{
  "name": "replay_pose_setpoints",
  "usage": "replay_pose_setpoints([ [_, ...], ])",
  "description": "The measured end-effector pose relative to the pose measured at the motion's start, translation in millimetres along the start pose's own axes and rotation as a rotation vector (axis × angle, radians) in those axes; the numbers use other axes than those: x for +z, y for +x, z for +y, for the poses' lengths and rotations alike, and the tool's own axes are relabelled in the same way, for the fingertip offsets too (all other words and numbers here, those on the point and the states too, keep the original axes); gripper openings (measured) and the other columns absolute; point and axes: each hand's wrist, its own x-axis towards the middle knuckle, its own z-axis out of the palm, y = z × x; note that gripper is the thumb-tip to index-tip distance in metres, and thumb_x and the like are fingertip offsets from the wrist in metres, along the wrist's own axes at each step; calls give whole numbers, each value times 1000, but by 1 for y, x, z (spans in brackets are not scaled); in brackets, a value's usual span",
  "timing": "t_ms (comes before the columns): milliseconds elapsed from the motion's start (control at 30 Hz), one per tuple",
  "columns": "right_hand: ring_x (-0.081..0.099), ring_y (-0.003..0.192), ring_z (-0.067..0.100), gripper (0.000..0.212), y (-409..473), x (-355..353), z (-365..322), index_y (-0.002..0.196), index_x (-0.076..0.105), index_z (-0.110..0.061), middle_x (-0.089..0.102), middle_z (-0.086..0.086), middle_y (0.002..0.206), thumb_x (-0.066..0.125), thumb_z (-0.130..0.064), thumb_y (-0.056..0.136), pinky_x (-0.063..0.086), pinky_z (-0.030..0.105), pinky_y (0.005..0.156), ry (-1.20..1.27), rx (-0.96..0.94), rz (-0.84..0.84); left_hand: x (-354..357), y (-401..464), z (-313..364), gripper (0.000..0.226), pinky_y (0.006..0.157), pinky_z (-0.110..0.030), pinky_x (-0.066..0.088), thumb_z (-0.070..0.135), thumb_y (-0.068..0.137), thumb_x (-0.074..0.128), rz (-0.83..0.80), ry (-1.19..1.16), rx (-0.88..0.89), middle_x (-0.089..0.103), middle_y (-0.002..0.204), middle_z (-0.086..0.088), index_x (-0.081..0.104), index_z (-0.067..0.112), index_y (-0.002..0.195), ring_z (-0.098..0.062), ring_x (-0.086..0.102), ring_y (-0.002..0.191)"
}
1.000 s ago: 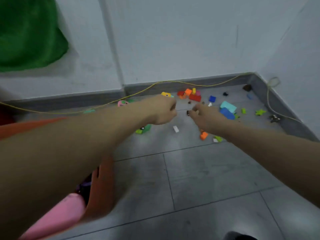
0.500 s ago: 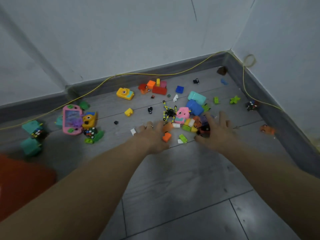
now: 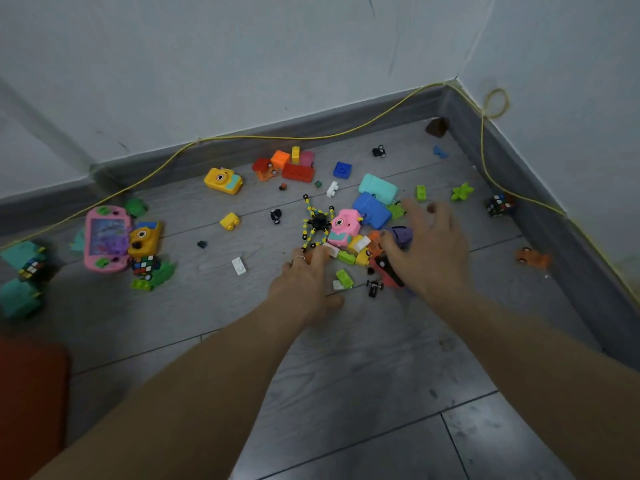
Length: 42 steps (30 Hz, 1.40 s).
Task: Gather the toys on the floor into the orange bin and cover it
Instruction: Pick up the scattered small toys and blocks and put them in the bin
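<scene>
Many small toys lie scattered on the grey floor in the room's corner. A heap in the middle holds a pink toy camera [image 3: 344, 227], a black and yellow spider [image 3: 317, 221], a blue block [image 3: 371, 209] and small bricks. My left hand [image 3: 304, 282] lies flat at the heap's near left edge, fingertips against the bricks. My right hand [image 3: 427, 251] hovers spread over the heap's right side, above a red and black toy car [image 3: 386, 271]. Neither hand holds anything. A corner of the orange bin [image 3: 31, 393] shows at the lower left.
A pink handheld game [image 3: 105, 239], a yellow camera [image 3: 223, 180], puzzle cubes [image 3: 145, 265] and teal blocks [image 3: 20, 271] lie to the left. Red and orange blocks [image 3: 294, 168] sit by the far skirting. A yellow cable [image 3: 277, 137] runs along the walls. An orange car [image 3: 531, 258] rests at the right.
The view has swung from the bin to the toys. Both hands have dropped to the floor and opened, pressing in on the middle heap from either side.
</scene>
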Motion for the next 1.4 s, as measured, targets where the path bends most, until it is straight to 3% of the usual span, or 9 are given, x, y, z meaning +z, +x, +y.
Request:
replay_pose_setpoints([
  [167, 32, 132, 37, 55, -4, 9, 9, 142, 40, -27, 38, 17, 144, 35, -57, 96, 34, 47, 104, -91, 70, -328, 3, -3, 10, 80, 87, -46, 50, 57, 81, 66, -40, 28, 48, 25, 143, -17, 20, 32, 142, -38, 53, 114],
  [400, 54, 97, 34, 35, -16, -7, 19, 125, 54, -10, 55, 16, 113, 53, -27, 94, 44, 39, 74, -39, -64, 12, 13, 2, 24, 58, 85, -44, 48, 42, 91, 58, -42, -1, 44, 30, 141, -19, 28, 31, 140, -40, 54, 111],
  [500, 44, 119, 35, 50, -1, -18, 32, 140, 44, -24, 45, 15, 136, 54, -35, 92, 42, 46, 93, -175, -28, 26, 13, 7, 28, 57, 84, -43, 48, 38, 95, 53, -49, 64, 85, 27, 146, -19, 26, 26, 145, -39, 55, 113],
  [600, 25, 139, 39, 55, 16, -12, 50, 147, 34, -36, 29, 11, 153, 48, -46, 95, 29, 51, 110, -167, 69, -262, 11, 12, 30, 59, 79, -41, 47, 40, 98, 47, -78, 121, 103, 27, 148, -19, 23, 22, 148, -38, 57, 111],
  [667, 37, 131, 40, 48, 22, -6, 58, 141, 40, -31, 37, 14, 144, 49, -44, 96, 37, 46, 103, -38, 127, -396, 6, 14, 32, 59, 78, -41, 45, 39, 99, 46, -98, 143, 116, 36, 143, -18, 23, 20, 149, -37, 56, 114],
  [833, 53, 92, 35, 23, 5, 0, 53, 94, 41, -17, 48, 14, 106, 60, -30, 90, 41, 35, 73, 150, 192, -252, 3, 21, 33, 47, 79, -36, 43, 31, 98, 49, -27, -36, 158, 54, 126, -17, 38, 13, 140, -33, 54, 111],
  [1033, 53, 83, 24, 10, -25, 1, 46, 96, 51, -17, 53, 9, 98, 55, -22, 89, 33, 30, 64, 424, 387, -197, 9, 19, 51, 26, 83, -42, 51, 27, 91, 55, 123, -206, 225, 61, 115, -6, 56, 18, 115, -27, 56, 105],
  [1200, 55, 97, 16, 45, -42, -5, 44, 129, 56, -26, 49, 3, 116, 63, -23, 84, 42, 26, 83, 462, 241, -391, 16, 19, 66, 44, 80, -39, 48, 30, 89, 57, 60, -151, 258, 55, 113, -10, 40, 23, 129, -32, 55, 104],
  [1400, 58, 92, 20, 46, -57, -1, 52, 116, 59, -19, 46, -2, 109, 73, -28, 73, 52, 35, 78, 301, 55, -414, 13, 18, 72, 93, 88, -47, 51, 56, 57, 68, -120, -145, 221, 44, 125, -8, 26, 27, 135, -30, 50, 113],
])
